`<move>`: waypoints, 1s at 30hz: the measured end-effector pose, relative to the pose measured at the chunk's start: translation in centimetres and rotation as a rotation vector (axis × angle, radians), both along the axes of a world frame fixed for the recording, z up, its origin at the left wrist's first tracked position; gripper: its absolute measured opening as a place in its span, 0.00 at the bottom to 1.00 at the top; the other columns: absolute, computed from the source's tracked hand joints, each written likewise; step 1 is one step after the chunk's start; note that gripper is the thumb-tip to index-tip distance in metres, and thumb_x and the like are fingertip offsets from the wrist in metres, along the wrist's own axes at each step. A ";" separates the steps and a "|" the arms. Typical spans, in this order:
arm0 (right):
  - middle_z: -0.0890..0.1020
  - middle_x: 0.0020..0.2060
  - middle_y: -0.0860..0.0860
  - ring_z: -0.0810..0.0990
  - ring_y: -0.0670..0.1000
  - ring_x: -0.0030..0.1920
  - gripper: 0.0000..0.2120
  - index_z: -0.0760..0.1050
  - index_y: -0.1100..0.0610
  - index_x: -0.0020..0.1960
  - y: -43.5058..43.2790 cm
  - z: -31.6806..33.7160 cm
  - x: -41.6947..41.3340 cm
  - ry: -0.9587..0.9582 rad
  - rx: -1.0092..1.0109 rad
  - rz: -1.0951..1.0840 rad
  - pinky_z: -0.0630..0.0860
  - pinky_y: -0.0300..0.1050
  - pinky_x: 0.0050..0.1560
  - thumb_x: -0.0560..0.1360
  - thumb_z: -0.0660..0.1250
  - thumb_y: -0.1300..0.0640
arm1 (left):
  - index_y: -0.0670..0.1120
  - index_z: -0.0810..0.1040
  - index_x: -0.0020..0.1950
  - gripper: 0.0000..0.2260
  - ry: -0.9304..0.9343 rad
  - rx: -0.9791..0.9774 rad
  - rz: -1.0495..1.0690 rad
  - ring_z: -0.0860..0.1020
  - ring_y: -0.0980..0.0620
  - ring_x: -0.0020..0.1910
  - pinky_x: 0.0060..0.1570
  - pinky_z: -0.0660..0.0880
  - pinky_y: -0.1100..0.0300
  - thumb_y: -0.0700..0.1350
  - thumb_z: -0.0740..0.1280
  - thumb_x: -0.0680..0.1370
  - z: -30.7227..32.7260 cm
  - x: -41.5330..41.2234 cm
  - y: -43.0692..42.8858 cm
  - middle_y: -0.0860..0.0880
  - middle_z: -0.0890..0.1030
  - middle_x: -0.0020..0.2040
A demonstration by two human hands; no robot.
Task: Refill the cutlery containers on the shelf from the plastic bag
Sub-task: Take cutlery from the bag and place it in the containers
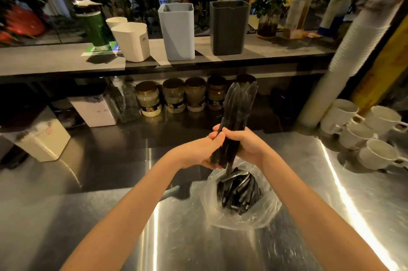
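A bundle of black plastic knives (239,105) stands upright above the steel counter, blades pointing up. My left hand (199,151) and my right hand (245,143) both grip its handle end from either side. Right below them a clear plastic bag (260,215) lies open on the counter with several more black knives (239,192) inside. On the shelf behind stand three containers: a white one (132,41), a light grey one (177,32) and a dark grey one (228,28).
Under the shelf (55,61) stands a row of jars (173,95) and white boxes (95,111). White mugs (362,131) cluster at the right beside a tall stack of paper cups (353,50). A green cup (93,25) and plants sit on the shelf.
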State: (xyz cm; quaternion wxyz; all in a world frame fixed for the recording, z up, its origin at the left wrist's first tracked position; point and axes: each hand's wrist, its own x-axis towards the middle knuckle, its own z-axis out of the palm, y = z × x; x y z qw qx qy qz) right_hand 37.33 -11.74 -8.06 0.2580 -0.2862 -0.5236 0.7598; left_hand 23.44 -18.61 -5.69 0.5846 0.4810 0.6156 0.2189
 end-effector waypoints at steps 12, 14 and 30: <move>0.83 0.39 0.55 0.83 0.51 0.41 0.10 0.76 0.62 0.51 -0.3 -0.5 -2.2 0.035 -0.077 0.283 0.78 0.43 0.45 0.71 0.63 0.60 | 0.37 0.75 0.54 0.14 -0.114 0.380 0.396 0.69 0.55 0.18 0.21 0.70 0.63 0.48 0.62 0.80 0.7 -1.4 0.2 0.49 0.74 0.26; 0.84 0.43 0.56 0.83 0.53 0.45 0.13 0.76 0.62 0.55 -0.3 -0.8 -2.4 0.046 -0.110 0.285 0.79 0.46 0.48 0.72 0.64 0.60 | 0.40 0.76 0.52 0.12 -0.135 0.363 0.483 0.68 0.57 0.17 0.17 0.65 0.65 0.48 0.61 0.81 0.6 -1.1 0.1 0.48 0.75 0.30; 0.83 0.48 0.58 0.82 0.56 0.49 0.16 0.80 0.61 0.54 0.0 -1.2 -1.9 0.115 -0.195 0.252 0.79 0.49 0.49 0.68 0.71 0.56 | 0.43 0.71 0.52 0.07 -0.375 0.489 0.724 0.82 0.49 0.44 0.46 0.81 0.53 0.43 0.55 0.83 -0.8 -0.8 0.8 0.47 0.83 0.44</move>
